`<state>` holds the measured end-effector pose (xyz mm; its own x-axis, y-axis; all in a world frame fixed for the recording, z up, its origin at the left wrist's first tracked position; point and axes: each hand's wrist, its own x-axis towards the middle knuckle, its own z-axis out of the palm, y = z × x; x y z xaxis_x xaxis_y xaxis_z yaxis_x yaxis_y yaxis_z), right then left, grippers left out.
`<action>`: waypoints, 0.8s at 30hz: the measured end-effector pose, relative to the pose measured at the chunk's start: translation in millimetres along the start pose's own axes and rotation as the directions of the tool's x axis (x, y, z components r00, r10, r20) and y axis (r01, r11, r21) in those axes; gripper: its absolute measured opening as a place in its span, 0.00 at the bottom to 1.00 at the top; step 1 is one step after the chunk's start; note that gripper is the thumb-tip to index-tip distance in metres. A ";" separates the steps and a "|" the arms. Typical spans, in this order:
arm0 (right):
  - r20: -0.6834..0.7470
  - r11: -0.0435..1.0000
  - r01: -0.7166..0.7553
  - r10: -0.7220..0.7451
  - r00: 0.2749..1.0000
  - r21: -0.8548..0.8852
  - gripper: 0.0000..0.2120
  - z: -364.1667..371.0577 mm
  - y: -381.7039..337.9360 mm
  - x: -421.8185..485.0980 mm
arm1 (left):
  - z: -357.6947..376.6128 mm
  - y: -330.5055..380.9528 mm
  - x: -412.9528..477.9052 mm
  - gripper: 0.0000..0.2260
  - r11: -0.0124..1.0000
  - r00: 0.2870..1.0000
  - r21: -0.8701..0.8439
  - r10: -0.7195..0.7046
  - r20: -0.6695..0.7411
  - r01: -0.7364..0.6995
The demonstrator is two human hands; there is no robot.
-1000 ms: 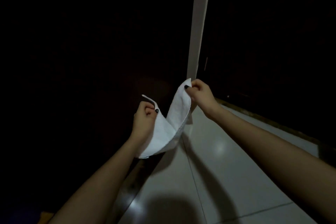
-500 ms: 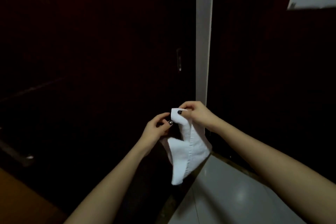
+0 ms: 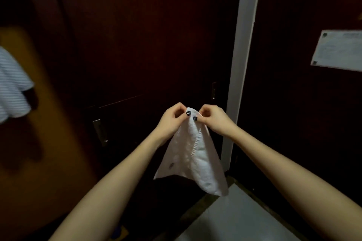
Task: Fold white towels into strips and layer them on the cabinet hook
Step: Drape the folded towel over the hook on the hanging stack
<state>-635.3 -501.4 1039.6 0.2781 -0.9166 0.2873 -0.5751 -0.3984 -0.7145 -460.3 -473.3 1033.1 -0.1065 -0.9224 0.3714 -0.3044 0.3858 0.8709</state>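
A small white towel (image 3: 193, 157) hangs folded in front of a dark wooden cabinet door (image 3: 156, 45). My left hand (image 3: 172, 118) and my right hand (image 3: 214, 119) pinch its top corners side by side, almost touching. The cloth drops below them in a widening, doubled flap with a stitched hem down the middle. No hook is visible in the dim light.
A white vertical frame strip (image 3: 242, 64) runs beside the cabinet door. Right of it, a dark door carries a paper notice (image 3: 338, 51). A striped cloth (image 3: 11, 88) hangs at the far left by a yellow-brown surface. Pale floor tiles (image 3: 235, 217) lie below.
My hands have come together, bringing the towel's two ends to meet, and rose with it. The view has tilted upward, showing more of the cabinet and less floor.
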 end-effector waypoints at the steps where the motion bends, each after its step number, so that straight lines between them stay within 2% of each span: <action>1: 0.026 1.000 0.004 -0.004 1.000 -0.026 0.09 3.6 -5.5 -7.4 | -6.0 7.5 -10.6 0.05 1.000 1.000 0.012 -0.005 -0.026 0.006; 4: 0.089 0.996 -0.014 0.022 0.996 -0.092 0.02 19.8 -14.8 -25.5 | -29.3 25.7 -38.5 0.07 0.998 0.990 0.054 -0.026 -0.138 0.034; 7: 0.146 0.990 -0.049 0.068 0.987 -0.133 0.04 41.0 -11.6 -33.4 | -60.8 36.6 -58.4 0.07 0.995 0.957 0.067 -0.051 -0.287 0.074; 11: 0.225 0.970 -0.066 0.120 0.967 -0.233 0.06 78.3 -3.8 -32.2 | -109.4 48.0 -82.3 0.08 0.993 0.869 0.050 -0.070 -0.490 0.108; 16: 0.318 0.976 0.030 0.042 0.947 -0.216 0.10 113.7 -16.3 -22.7 | -158.5 53.9 -129.5 0.09 0.970 0.774 0.074 -0.136 -0.618 0.230; 18: 0.329 0.987 0.079 -0.029 0.944 -0.138 0.13 120.8 -27.4 -20.5 | -167.8 50.8 -153.3 0.09 0.953 0.706 0.065 -0.173 -0.687 0.297; 21: 0.339 0.981 0.163 -0.191 0.921 0.109 0.04 125.1 -54.4 -25.7 | -168.7 41.5 -189.5 0.08 0.956 0.602 -0.072 -0.237 -0.763 0.286; 23: 0.390 0.927 0.140 -0.278 0.878 0.348 0.14 125.4 -77.0 -37.2 | -159.9 34.5 -210.2 0.05 0.959 0.565 -0.171 -0.273 -0.778 0.227; 24: 0.410 0.892 0.118 -0.313 0.857 0.436 0.15 125.3 -88.2 -43.0 | -154.1 31.6 -218.8 0.06 0.957 0.553 -0.204 -0.285 -0.783 0.204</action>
<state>-500.2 -422.6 1010.3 0.7338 -0.6466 0.2084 -0.1450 -0.4488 -0.8818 -300.7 -256.2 1029.0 0.7688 -0.6043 0.2092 -0.1196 0.1855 0.9753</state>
